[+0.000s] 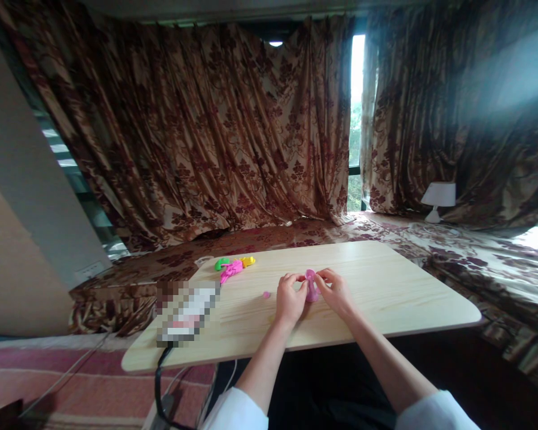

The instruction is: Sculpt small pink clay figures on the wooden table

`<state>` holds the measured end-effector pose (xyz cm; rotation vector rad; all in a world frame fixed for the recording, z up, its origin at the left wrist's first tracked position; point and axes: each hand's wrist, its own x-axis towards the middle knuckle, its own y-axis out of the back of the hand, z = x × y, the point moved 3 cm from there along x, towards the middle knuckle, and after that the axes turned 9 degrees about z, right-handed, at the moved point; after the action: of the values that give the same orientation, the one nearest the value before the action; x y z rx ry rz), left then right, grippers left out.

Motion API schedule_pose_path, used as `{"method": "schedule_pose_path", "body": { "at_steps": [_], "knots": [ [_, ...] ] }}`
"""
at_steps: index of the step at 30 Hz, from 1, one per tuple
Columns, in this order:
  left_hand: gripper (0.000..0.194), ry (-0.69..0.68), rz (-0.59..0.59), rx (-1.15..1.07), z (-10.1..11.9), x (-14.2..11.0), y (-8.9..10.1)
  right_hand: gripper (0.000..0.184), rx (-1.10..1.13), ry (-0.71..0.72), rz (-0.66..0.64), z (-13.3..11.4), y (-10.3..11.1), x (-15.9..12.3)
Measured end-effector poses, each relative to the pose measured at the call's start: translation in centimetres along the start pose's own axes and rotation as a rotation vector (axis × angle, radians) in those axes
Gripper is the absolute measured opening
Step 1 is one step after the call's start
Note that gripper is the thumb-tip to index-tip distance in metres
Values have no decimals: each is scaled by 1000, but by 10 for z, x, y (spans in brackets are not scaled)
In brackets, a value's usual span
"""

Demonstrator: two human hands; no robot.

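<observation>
Pink lump [312,291] pinched by two hands above a pale counter [394,298]

The pink lump stood upright between the two hands, near the front edge of the counter. Whether its lower end rested on the wood could not be told. The left hand [291,297] pinched its upper left side between thumb and forefinger, while the right hand [337,291] pinched it from the right, fingers curled. Holding it from both sides probably kept it steady and let each hand press or pull against the other; it looked soft. Keeping it close to the body likely let the forearms reach it comfortably.

Just left of the left hand lay a small pink bit [266,294], within easy reach and apart from the lump. Farther back on the left, a green toy [222,263], a bright pink toy [231,272] and a yellow toy [248,261] sat bunched together, perhaps to leave the middle as working room. Nearer, at the left side, was a pixelated object [188,316] that could not be identified, with a black cable [158,382] dropping beside it over the edge.

Beyond the counter hung patterned curtains [206,119], and a white lamp [439,194] stood to the right.
</observation>
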<state>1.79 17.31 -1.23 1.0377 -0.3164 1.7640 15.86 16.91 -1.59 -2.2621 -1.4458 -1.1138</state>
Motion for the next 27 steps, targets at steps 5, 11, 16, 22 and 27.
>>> {"method": "schedule_pose_path", "body": {
  "at_steps": [5,11,16,22,27],
  "knots": [
    [8,-17,7,19,3,0,1,22,-25,14,12,-3,3,0],
    [10,-29,-7,13,5,1,3,18,-28,3,45,-6,9,-1],
    [11,-45,-4,37,7,1,3,18,-14,7,15,-7,8,-2],
    [12,-98,-13,107,11,0,3,19,21,33,15,-6,6,-1],
    [10,-101,-15,82,12,0,4,18,8,-18,54,0,5,-1]
  ]
}}
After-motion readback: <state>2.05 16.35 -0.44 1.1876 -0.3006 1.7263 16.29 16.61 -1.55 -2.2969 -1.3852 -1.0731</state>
